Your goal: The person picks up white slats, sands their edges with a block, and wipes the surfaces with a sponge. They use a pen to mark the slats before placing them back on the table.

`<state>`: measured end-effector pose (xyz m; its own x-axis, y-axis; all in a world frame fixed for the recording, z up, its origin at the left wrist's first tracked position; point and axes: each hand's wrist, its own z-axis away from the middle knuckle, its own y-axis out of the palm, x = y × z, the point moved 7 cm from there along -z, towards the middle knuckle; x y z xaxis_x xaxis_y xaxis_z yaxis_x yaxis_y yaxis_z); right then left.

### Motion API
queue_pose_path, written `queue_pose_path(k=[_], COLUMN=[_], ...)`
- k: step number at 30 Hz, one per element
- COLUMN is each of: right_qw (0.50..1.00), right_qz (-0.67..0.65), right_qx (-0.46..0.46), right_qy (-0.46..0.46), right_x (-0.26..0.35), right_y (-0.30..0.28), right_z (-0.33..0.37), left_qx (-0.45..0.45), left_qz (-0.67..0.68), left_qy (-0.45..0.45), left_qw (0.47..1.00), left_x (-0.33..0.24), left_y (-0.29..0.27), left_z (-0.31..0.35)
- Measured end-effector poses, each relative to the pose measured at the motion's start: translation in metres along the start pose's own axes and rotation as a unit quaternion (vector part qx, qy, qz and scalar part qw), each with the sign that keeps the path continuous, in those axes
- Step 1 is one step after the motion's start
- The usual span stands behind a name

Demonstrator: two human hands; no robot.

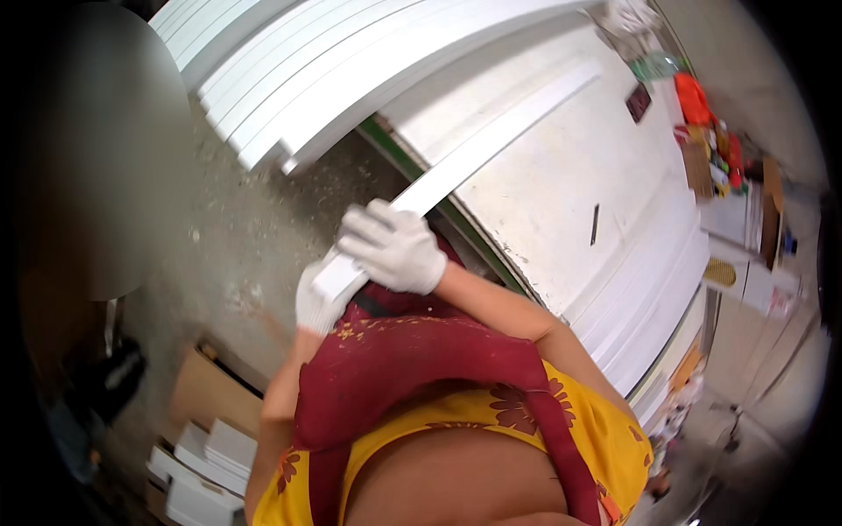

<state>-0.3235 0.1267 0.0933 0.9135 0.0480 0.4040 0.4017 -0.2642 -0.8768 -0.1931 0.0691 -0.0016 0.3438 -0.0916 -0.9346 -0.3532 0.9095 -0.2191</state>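
A long, narrow white strip (449, 175) slants from close to my body up across the white worktable (517, 197), its far part resting on the tabletop. My right hand (395, 252), in a white glove, lies over the near part with the fingers curled across it. Gloved the same way, my left hand (314, 302) grips the near end from the left side and below; most of its fingers are hidden behind the strip. The strip's near end sticks out past the table edge, in front of my dark red apron (421, 346).
Stacked long white strips (351, 66) overhang the table's far left. More white strips (636, 289) lie along its right side. A thin dark tool (595, 224) and a phone-like dark object (638, 103) rest on the tabletop. White boxes or blocks (206, 465) sit lower left.
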Motion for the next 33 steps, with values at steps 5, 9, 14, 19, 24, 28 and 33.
queue_pose_path(k=[5,9,14,19,24,28,33], right_qw=[0.951,0.840,0.774,0.854,0.894,0.995,0.977], right_qz=[0.194,0.316,0.292,0.257,0.090,0.027,0.184], right_qx=[-0.086,-0.180,-0.153,-0.204,-0.100,0.027,-0.087], right_qy=[0.226,0.402,0.540,0.403,0.428,0.090,0.071], right_x=[-0.207,-0.390,-0.551,-0.509,-0.376,-0.171,-0.304], right_y=[-0.073,-0.161,-0.218,-0.198,-0.144,-0.073,-0.123], right_z=[0.067,0.131,0.174,0.136,0.075,0.041,0.066], left_qx=[-0.110,-0.103,-0.203,-0.300,-0.315,-0.357,-0.392], left_qz=[0.085,0.167,0.596,0.569,0.536,0.502,0.459], left_qy=[-0.143,-0.193,-0.292,-0.359,-0.355,-0.370,-0.349], left_qw=[0.980,0.961,0.720,0.676,0.698,0.695,0.717], left_x=[0.042,0.063,0.092,0.093,0.113,0.108,0.139], left_y=[-0.020,-0.021,-0.013,-0.015,-0.022,-0.020,-0.021], left_z=[0.063,0.071,0.085,0.097,0.101,0.103,0.130])
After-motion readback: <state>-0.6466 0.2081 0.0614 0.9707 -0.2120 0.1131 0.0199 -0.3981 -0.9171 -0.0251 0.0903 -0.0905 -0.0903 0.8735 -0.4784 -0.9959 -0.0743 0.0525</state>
